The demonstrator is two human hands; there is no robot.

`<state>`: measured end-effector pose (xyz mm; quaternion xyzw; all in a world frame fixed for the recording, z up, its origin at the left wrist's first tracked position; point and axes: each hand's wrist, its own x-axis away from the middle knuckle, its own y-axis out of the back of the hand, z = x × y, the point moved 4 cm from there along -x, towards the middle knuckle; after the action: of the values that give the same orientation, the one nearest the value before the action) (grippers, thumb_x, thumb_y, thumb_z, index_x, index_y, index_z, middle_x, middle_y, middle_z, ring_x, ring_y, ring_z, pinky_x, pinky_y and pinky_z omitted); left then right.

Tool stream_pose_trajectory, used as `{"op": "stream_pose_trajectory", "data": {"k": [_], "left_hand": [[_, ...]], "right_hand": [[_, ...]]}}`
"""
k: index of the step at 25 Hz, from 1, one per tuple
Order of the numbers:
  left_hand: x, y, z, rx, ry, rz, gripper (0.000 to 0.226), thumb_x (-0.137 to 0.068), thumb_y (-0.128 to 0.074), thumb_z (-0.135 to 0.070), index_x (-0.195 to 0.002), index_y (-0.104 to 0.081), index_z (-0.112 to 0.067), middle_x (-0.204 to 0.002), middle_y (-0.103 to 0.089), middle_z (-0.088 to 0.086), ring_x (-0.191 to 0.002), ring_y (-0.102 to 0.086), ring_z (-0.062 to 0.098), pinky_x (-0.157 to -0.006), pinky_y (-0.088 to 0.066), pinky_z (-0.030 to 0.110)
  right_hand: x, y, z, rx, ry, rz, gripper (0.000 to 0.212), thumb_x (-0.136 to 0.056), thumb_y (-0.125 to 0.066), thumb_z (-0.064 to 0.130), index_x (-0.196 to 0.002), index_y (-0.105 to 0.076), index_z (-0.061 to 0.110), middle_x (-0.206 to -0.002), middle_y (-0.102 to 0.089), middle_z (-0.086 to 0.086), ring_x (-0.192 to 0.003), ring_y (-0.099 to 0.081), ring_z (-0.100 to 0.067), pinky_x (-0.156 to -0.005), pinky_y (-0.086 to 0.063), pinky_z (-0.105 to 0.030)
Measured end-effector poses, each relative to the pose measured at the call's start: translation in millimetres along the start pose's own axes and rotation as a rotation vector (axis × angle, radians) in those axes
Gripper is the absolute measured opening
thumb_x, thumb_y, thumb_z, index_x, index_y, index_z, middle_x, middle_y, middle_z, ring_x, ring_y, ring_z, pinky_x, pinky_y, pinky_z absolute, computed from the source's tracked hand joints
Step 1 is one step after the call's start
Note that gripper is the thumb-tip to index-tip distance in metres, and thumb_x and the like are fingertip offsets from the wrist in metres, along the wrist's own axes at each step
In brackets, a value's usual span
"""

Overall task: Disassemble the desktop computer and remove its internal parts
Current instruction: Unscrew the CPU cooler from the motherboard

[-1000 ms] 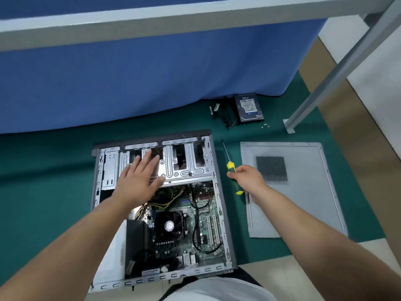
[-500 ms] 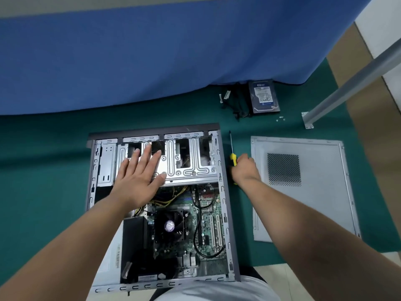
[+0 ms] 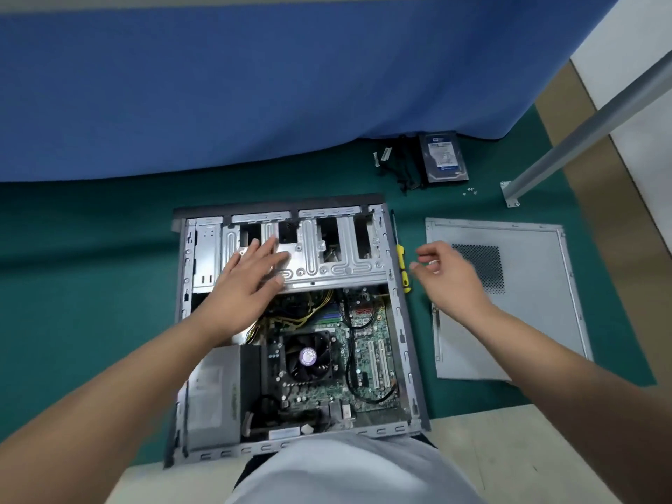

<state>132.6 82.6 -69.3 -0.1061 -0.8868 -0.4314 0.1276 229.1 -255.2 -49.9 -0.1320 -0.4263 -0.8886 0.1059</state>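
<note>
arms: bare, no sleeves visible | hands: bare, no gloves | clothing: light grey garment (image 3: 349, 471) over dark garment beneath

Case: open computer case (image 3: 402, 332) is lying flat on the green mat (image 3: 91, 285).
Left hand (image 3: 247, 281): is pressing flat on the metal drive cage (image 3: 327, 263).
Right hand (image 3: 449, 276): is hovering, fingers loosely curled, holding nothing, beside the yellow screwdriver (image 3: 402, 265).
Side panel (image 3: 523, 321): is lying right of the case.
Hard drive (image 3: 442, 158): is sitting by the blue cloth (image 3: 254, 85).

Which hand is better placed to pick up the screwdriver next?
Right. The right hand hovers empty beside the screwdriver on the mat, while the left hand lies flat on the drive cage.
</note>
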Motion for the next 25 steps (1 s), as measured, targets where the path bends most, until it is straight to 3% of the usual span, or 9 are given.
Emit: {"op": "stream_pose_trajectory", "data": {"k": [2, 5, 9, 13, 16, 20, 25], "left_hand": [[25, 11, 17, -0.081, -0.062, -0.095, 0.047, -0.108, -0.036, -0.048, -0.154, -0.04, -0.038, -0.167, -0.022, -0.018, -0.156, -0.008, 0.004, -0.129, -0.007, 0.041], [57, 9, 38, -0.336, -0.072, -0.15, 0.056, -0.105, -0.029, -0.049, -0.157, -0.036, -0.031, -0.167, -0.028, -0.011, -0.157, -0.014, 0.01, -0.129, -0.009, 0.04], [66, -3, 43, -0.498, -0.1, -0.237, 0.056, -0.106, -0.031, -0.041, -0.16, -0.032, -0.026, -0.168, -0.028, -0.006, -0.158, -0.016, 0.014, -0.129, -0.011, 0.042], [64, -4, 46, -0.472, -0.114, -0.297, 0.055, -0.102, -0.037, -0.031, -0.157, -0.039, -0.025, -0.165, -0.036, -0.005, -0.156, -0.023, 0.016, -0.128, -0.015, 0.042], [65, -3, 44, -0.488, -0.127, -0.308, 0.057, -0.1, -0.037, -0.028, -0.156, -0.041, -0.022, -0.164, -0.037, -0.003, -0.155, -0.026, 0.018, -0.127, -0.017, 0.043], [65, 0, 42, -0.488, -0.13, -0.311, 0.058, -0.098, -0.036, -0.026, -0.155, -0.043, -0.02, -0.163, -0.039, -0.001, -0.154, -0.029, 0.02, -0.126, -0.019, 0.044], [66, 1, 39, -0.51, -0.118, -0.3, 0.059, -0.097, -0.039, -0.024, -0.156, -0.042, -0.018, -0.164, -0.038, 0.0, -0.155, -0.027, 0.022, -0.127, -0.017, 0.044]], "right_hand": [[40, 12, 31, 0.022, 0.199, -0.064, 0.019, -0.095, -0.06, 0.036, -0.113, -0.06, 0.03, -0.106, -0.06, 0.016, -0.093, -0.057, 0.006, -0.079, -0.043, -0.01], [90, -17, 74, 0.082, 0.379, 0.123, 0.021, -0.096, -0.051, 0.046, -0.113, -0.059, 0.036, -0.106, -0.054, 0.027, -0.1, -0.054, 0.01, -0.08, -0.04, -0.004], [108, -109, 107, 0.291, 0.549, 0.423, 0.027, -0.102, -0.053, 0.035, -0.126, -0.061, 0.025, -0.123, -0.058, 0.009, -0.114, -0.053, -0.009, -0.097, -0.044, -0.026], [95, -182, 131, 0.475, 0.705, 0.422, 0.04, -0.099, -0.055, 0.019, -0.138, -0.057, 0.017, -0.136, -0.056, 0.001, -0.127, -0.047, -0.022, -0.11, -0.038, -0.04], [82, -211, 136, 0.619, 0.713, 0.419, 0.041, -0.093, -0.058, 0.013, -0.134, -0.06, 0.017, -0.131, -0.057, -0.002, -0.121, -0.049, -0.027, -0.101, -0.038, -0.039], [73, -219, 130, 0.683, 0.656, 0.401, 0.024, -0.101, -0.054, 0.031, -0.118, -0.068, 0.024, -0.117, -0.064, 0.001, -0.105, -0.051, -0.026, -0.09, -0.038, -0.038], [68, -221, 114, 0.584, 0.516, 0.458, 0.019, -0.099, -0.053, 0.022, -0.11, -0.068, 0.021, -0.111, -0.066, 0.0, -0.102, -0.051, -0.024, -0.094, -0.045, -0.038]]}}
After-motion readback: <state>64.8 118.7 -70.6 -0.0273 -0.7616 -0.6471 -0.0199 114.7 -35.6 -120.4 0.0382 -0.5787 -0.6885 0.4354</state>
